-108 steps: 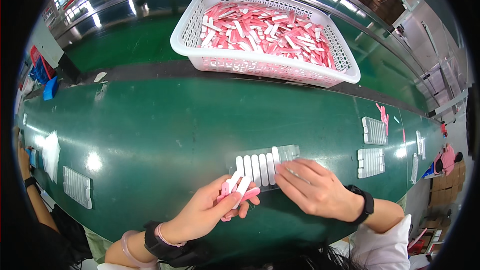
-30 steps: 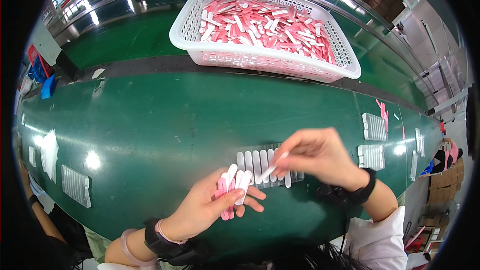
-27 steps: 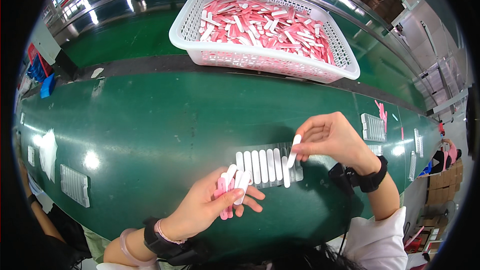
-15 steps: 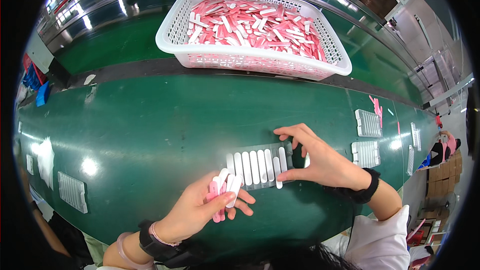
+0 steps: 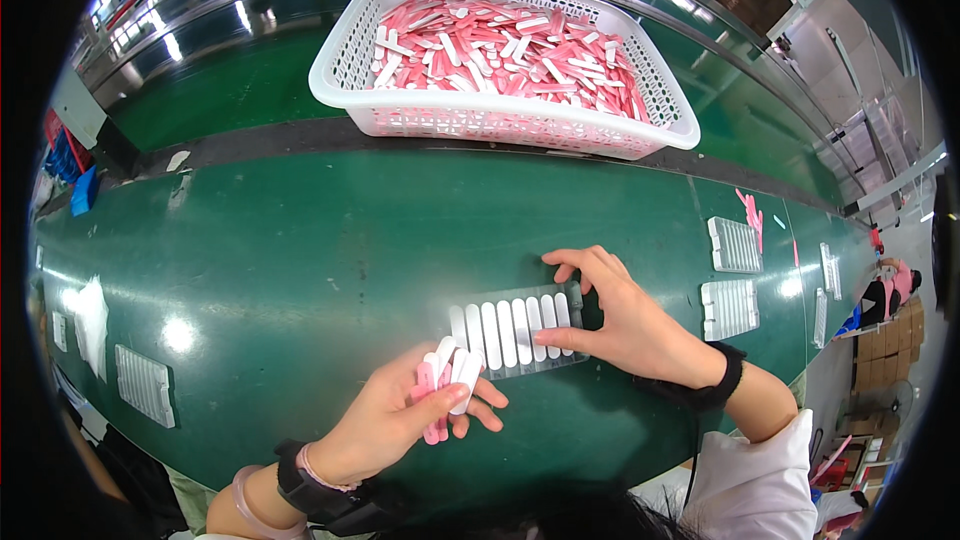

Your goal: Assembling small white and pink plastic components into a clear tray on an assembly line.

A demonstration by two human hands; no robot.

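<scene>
My left hand (image 5: 390, 403) is closed around a small bundle of pink-and-white nail files (image 5: 458, 376), flat strips with rounded ends. Just right of it, a clear plastic tray (image 5: 518, 371) lies on the green table, holding a row of several white strips (image 5: 506, 334) side by side. Over the tray's right end is my right hand (image 5: 622, 318), fingers apart. Its thumb tip rests on the strips at that end, while the index finger stretches past the tray's far edge. Nothing is gripped between them.
A white perforated basket (image 5: 500, 115) full of pink and white strips stands at the back. More clear trays lie at the right (image 5: 731, 309) and left (image 5: 145, 385). Loose pink strips (image 5: 751, 215) are at the far right. A metal-railed conveyor runs behind the basket.
The rightmost strips, uneven before, now sit level with the rest of the row. My right thumb has slid left and slightly up across them. The left hand keeps its bundle.
</scene>
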